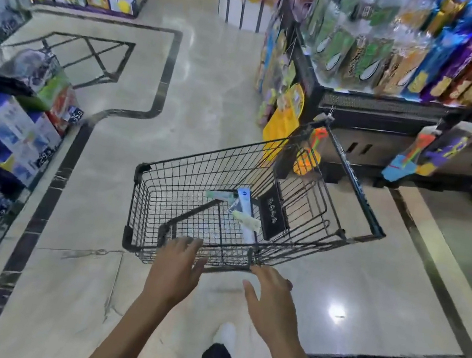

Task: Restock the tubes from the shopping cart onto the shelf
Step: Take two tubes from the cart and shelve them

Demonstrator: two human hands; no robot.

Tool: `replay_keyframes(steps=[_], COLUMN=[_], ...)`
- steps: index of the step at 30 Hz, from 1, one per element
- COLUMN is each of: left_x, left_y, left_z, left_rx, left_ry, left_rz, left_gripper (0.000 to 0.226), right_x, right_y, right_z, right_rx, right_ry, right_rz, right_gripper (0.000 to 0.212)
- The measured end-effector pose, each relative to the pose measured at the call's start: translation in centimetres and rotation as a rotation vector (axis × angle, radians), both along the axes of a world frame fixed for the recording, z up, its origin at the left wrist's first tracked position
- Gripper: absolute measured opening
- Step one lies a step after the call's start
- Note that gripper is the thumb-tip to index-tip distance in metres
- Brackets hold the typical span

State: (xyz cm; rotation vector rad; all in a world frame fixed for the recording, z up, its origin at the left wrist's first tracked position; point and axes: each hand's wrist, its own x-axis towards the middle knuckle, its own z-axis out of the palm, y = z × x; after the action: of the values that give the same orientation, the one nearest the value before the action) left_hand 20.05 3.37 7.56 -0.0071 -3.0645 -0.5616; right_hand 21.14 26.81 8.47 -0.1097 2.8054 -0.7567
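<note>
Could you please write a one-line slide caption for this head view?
Both open hands, left and right, reach for the cart holding tubes.

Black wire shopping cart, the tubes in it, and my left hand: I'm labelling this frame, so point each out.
Black wire shopping cart [355, 186]: head view, right top rim.
Tubes [244, 208]: head view, dark-and-white tube's body.
Left hand [174, 268]: head view, back of hand.

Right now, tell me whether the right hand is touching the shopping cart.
Cannot tell. In the head view the right hand is open with its fingertips at the shopping cart rear rim, but blur hides any contact or gap.
</note>
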Motion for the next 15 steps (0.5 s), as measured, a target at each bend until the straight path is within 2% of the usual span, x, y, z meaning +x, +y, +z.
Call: replay_keyframes(steps=[6, 15], left_x=[-7.2, -13.4], left_y=[2.3, -0.5], left_z=[0.6, -3.7], left_rx=[-0.031, 0.087], left_ry=[-0.021, -0.176], left_rz=[0.010, 0.161], left_gripper=[0.039, 0.040], right_x=[-10.4, -26.0], right_y=[1.2, -2.6], right_z=[-0.2, -0.8], right_rx=[-0.030, -0.025], right_ry=[-0.019, -0.023], right_rz=[0.046, 0.125], right_gripper=[0.040, 0.041])
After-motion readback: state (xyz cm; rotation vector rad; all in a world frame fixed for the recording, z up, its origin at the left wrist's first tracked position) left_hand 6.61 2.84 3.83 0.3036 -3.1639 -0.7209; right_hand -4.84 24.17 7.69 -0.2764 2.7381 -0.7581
